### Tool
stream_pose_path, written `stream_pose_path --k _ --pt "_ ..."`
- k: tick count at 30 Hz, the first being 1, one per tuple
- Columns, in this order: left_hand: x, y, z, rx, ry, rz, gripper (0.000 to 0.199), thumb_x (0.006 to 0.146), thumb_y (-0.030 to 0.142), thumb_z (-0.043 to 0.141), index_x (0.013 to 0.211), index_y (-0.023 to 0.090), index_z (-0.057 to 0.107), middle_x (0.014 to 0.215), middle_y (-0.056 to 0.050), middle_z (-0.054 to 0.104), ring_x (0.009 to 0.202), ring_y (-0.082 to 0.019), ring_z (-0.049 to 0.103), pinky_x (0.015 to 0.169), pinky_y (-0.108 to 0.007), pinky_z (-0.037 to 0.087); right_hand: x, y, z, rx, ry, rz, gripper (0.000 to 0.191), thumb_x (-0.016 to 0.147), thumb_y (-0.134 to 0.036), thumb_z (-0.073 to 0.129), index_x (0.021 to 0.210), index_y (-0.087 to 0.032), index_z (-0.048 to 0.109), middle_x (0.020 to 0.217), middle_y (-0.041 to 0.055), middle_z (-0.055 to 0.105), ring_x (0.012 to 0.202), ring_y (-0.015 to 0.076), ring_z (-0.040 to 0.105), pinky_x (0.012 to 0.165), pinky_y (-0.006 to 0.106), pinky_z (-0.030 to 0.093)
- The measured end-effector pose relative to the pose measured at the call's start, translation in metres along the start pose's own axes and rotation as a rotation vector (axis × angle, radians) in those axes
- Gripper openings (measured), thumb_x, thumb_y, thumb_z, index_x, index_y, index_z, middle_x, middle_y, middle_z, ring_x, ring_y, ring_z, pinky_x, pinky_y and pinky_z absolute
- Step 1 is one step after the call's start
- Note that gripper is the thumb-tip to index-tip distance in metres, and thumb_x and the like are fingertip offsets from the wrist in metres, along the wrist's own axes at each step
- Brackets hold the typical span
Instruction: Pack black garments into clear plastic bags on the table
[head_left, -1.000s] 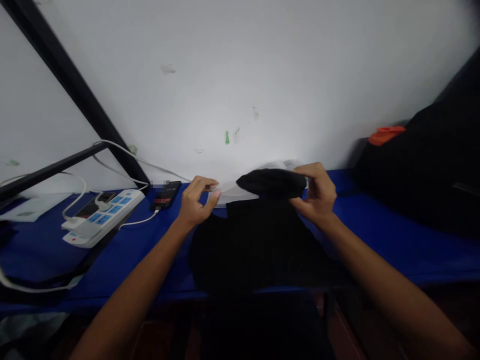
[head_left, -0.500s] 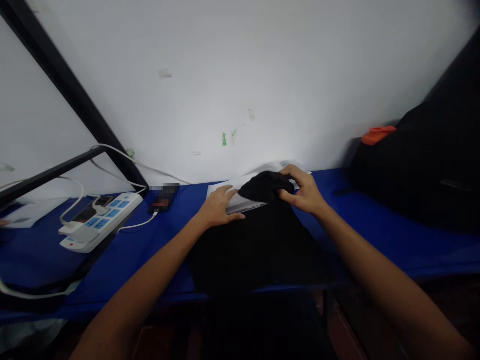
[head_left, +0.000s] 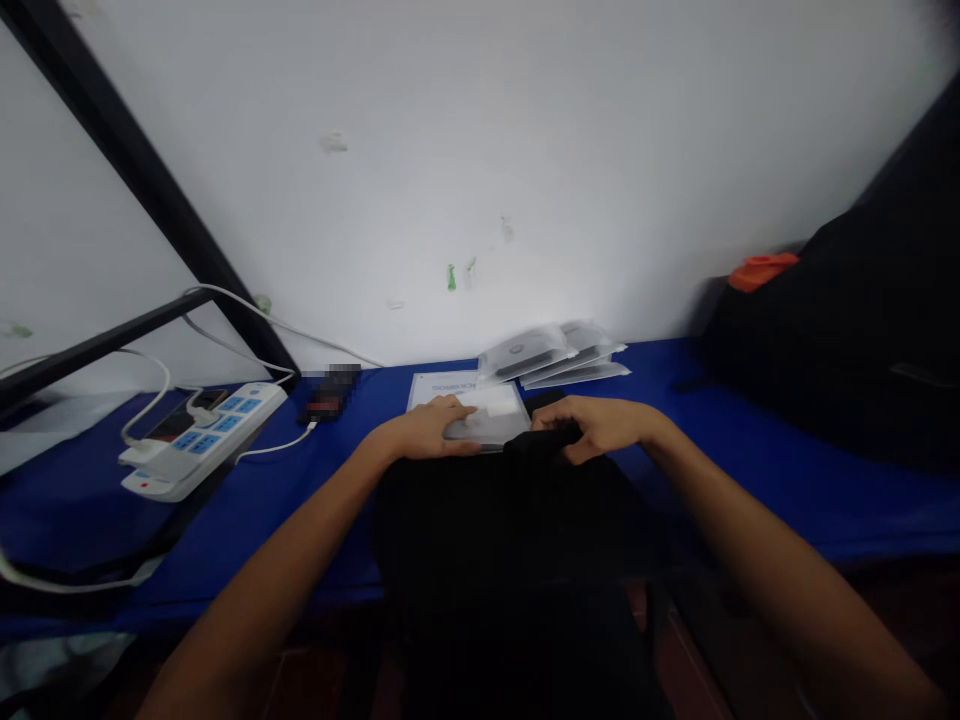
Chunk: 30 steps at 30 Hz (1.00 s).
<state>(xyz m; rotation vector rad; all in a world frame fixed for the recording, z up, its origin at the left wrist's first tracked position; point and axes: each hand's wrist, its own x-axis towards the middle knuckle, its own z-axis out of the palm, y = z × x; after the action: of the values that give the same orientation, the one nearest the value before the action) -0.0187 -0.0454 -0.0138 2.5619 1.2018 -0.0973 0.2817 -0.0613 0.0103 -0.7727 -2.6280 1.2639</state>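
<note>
My left hand (head_left: 437, 428) rests with its fingers apart on the left side of a frosted plastic bag (head_left: 499, 405), which has printed lettering along its far edge. Black fabric (head_left: 517, 510) covers the table in front of the bag and hangs toward my lap. A bunched fold of that fabric is pinched in my right hand (head_left: 592, 425), just at the bag's near right corner. Where the fabric ends and my dark clothing begins is too dark to tell.
Several more frosted bags (head_left: 555, 352) lie stacked against the wall. On the left of the blue table (head_left: 300, 520) are a white power strip (head_left: 206, 440), a dark blurred device (head_left: 330, 393) on a white cable, and a black frame bar (head_left: 150, 180). A large black bag-like shape (head_left: 832, 340) with an orange item (head_left: 761, 272) stands right.
My right hand has pulled the black fabric toward me and down, uncovering the frosted bag and the stack behind. My left hand has shifted slightly left and nearer.
</note>
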Motion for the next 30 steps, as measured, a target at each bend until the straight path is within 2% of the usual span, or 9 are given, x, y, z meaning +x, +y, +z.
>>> stream_pose_path --k 3,6,8,14,20,25,30 --pt "0.003 0.003 0.003 0.028 0.010 -0.066 0.089 0.081 0.083 0.042 0.148 0.024 0.041 0.149 -0.015 0.042 0.135 -0.037 0.040 0.109 -0.050 0.035 0.001 0.000 0.000 -0.014 0.000 0.001 0.023 0.069 -0.012 0.061 0.092 -0.015 0.061 0.084 -0.0016 0.060 0.072 0.0118 0.055 0.061 0.023 0.041" --pt "0.009 0.005 0.012 0.063 0.030 -0.075 0.093 0.078 0.085 0.043 0.148 0.024 0.039 0.156 -0.015 0.033 0.143 -0.037 0.030 0.115 -0.051 0.026 0.002 0.000 0.001 -0.038 0.006 0.005 0.024 0.069 -0.012 0.062 0.093 -0.015 0.061 0.087 -0.0006 0.060 0.074 0.0124 0.055 0.063 0.023 0.041" --pt "0.012 0.005 0.016 0.063 0.041 -0.077 0.093 0.079 0.085 0.043 0.147 0.022 0.038 0.159 -0.015 0.031 0.145 -0.035 0.028 0.117 -0.050 0.025 0.003 -0.001 0.002 -0.059 0.012 0.014 0.021 0.068 -0.012 0.061 0.088 -0.015 0.060 0.083 -0.0013 0.058 0.071 0.0116 0.053 0.061 0.023 0.039" --pt "0.021 0.002 0.020 0.102 0.102 -0.047 0.085 0.080 0.083 0.044 0.140 0.022 0.043 0.150 -0.015 0.044 0.137 -0.035 0.041 0.110 -0.050 0.035 0.005 0.000 0.003 -0.061 0.009 -0.003 0.017 0.067 -0.012 0.060 0.084 -0.016 0.057 0.080 -0.0021 0.055 0.068 0.0106 0.050 0.058 0.022 0.037" --pt "0.042 -0.012 0.021 0.115 0.076 -0.124 0.096 0.080 0.086 0.037 0.152 0.023 0.032 0.161 -0.016 0.024 0.147 -0.040 0.025 0.112 -0.063 0.024 0.004 0.002 0.003 -0.079 0.018 -0.006 0.015 0.071 -0.014 0.061 0.085 -0.016 0.057 0.080 -0.0018 0.055 0.068 0.0113 0.051 0.058 0.023 0.039" --pt "0.065 -0.027 0.018 0.099 0.015 -0.148 0.099 0.081 0.088 0.031 0.156 0.025 0.021 0.164 -0.013 0.012 0.150 -0.039 0.013 0.114 -0.066 0.014 0.005 0.003 0.003 -0.106 0.028 -0.021 0.016 0.071 -0.014 0.062 0.087 -0.016 0.060 0.080 -0.0016 0.057 0.068 0.0113 0.050 0.058 0.023 0.039" --pt "0.077 -0.037 0.016 0.112 -0.002 -0.132 0.106 0.076 0.089 0.040 0.157 0.023 0.020 0.165 -0.013 0.005 0.151 -0.038 0.006 0.116 -0.064 0.008 0.003 0.000 0.002 -0.100 0.046 -0.016 0.023 0.070 -0.013 0.063 0.093 -0.016 0.062 0.083 -0.0013 0.060 0.071 0.0119 0.053 0.061 0.023 0.040"
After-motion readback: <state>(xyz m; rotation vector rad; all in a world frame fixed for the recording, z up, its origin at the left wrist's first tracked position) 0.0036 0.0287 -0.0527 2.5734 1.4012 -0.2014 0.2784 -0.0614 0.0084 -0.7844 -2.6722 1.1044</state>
